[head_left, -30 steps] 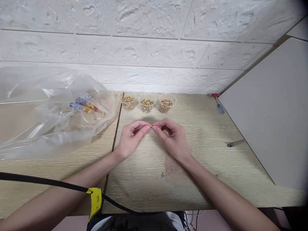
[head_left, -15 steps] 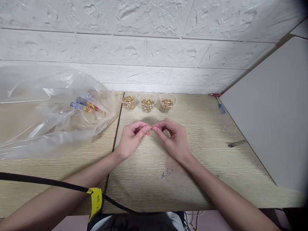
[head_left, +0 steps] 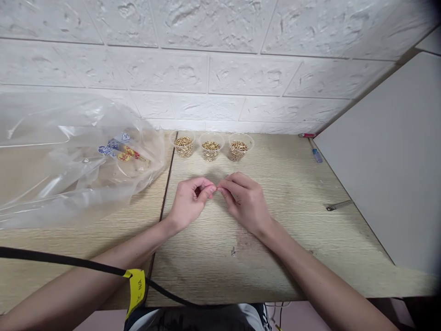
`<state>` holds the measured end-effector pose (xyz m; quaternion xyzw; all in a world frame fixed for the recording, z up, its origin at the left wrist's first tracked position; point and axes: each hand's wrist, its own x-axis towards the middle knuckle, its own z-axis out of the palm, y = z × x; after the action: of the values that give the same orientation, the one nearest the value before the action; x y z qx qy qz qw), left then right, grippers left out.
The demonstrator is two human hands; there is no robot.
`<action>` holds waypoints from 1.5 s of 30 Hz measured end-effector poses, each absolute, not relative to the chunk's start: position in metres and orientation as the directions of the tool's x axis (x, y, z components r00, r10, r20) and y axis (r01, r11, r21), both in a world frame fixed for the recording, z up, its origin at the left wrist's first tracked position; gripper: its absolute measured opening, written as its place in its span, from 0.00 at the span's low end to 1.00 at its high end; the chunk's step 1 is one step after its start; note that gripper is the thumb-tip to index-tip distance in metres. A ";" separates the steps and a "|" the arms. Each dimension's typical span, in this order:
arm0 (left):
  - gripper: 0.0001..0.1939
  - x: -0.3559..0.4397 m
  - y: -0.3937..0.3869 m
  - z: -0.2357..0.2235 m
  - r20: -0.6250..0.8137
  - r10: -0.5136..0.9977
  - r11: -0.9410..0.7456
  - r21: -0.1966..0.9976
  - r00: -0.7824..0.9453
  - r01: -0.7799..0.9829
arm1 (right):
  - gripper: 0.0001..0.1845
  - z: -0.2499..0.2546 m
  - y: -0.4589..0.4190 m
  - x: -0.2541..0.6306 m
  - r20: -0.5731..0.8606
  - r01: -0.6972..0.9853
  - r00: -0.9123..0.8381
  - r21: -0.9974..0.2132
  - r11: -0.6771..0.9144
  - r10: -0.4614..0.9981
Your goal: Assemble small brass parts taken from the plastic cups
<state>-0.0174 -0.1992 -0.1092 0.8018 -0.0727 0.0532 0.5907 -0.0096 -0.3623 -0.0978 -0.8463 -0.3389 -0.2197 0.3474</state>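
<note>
From my remote seat, I see left hand [head_left: 189, 202] and right hand [head_left: 250, 202] pinched nearly tip to tip, both clamped on a tiny brass-coloured piece [head_left: 217, 188], mostly hidden, at six o'clock from the middle cup [head_left: 211, 136]. I'd hold both pinches level and in line, gripping lightly, low over the table [head_left: 193, 262], so any slip lands close by.

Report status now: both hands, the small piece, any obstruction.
Left hand and right hand pinching, almost touching. Small gold-coloured piece between them, mostly hidden. Black cable crosses view over left forearm, away from both hands.
</note>
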 end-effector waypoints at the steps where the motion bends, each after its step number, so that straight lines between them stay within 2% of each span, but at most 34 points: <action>1: 0.11 -0.017 -0.200 -0.110 0.169 -0.046 -0.291 0.940 0.985 -0.175 | 0.11 -0.098 -0.362 -0.010 0.608 0.724 0.675 -0.437 -0.534 0.417; 6: 0.11 -0.017 -0.201 -0.107 0.132 -0.005 -0.254 0.959 0.991 -0.128 | 0.10 -0.101 -0.357 -0.011 0.652 0.718 0.672 -0.460 -0.522 0.351; 11: 0.12 -0.016 -0.199 -0.102 0.085 -0.010 -0.138 0.987 0.996 -0.086 | 0.07 -0.098 -0.357 -0.012 0.626 0.675 0.727 -0.576 -0.461 0.282; 21: 0.19 -0.016 -0.197 -0.104 0.174 -0.105 -0.139 0.972 0.979 -0.188 | 0.07 -0.092 -0.355 -0.014 0.538 0.586 0.808 -0.687 -0.430 0.240; 24: 0.22 -0.019 -0.199 -0.104 0.193 -0.118 -0.139 0.968 0.974 -0.209 | 0.07 -0.091 -0.353 -0.017 0.533 0.582 0.811 -0.694 -0.424 0.241; 29: 0.25 -0.021 -0.204 -0.104 0.138 -0.083 -0.108 0.983 0.987 -0.147 | 0.07 -0.093 -0.350 -0.020 0.546 0.582 0.809 -0.689 -0.433 0.218; 34: 0.23 -0.022 -0.208 -0.106 0.111 -0.010 -0.084 0.990 0.994 -0.111 | 0.08 -0.097 -0.346 -0.022 0.556 0.578 0.807 -0.674 -0.461 0.199; 39: 0.20 -0.023 -0.208 -0.105 0.134 -0.018 -0.147 0.980 0.991 -0.135 | 0.09 -0.097 -0.344 -0.024 0.508 0.534 0.840 -0.709 -0.461 0.193; 45: 0.20 -0.022 -0.210 -0.104 0.136 0.000 -0.146 0.980 0.991 -0.134 | 0.10 -0.097 -0.343 -0.025 0.488 0.509 0.856 -0.733 -0.452 0.172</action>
<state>-0.0224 -0.2096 -0.1045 0.7553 -0.0442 0.0516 0.6519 -0.0249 -0.3428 -0.0969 -0.8341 -0.2040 -0.1745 0.4820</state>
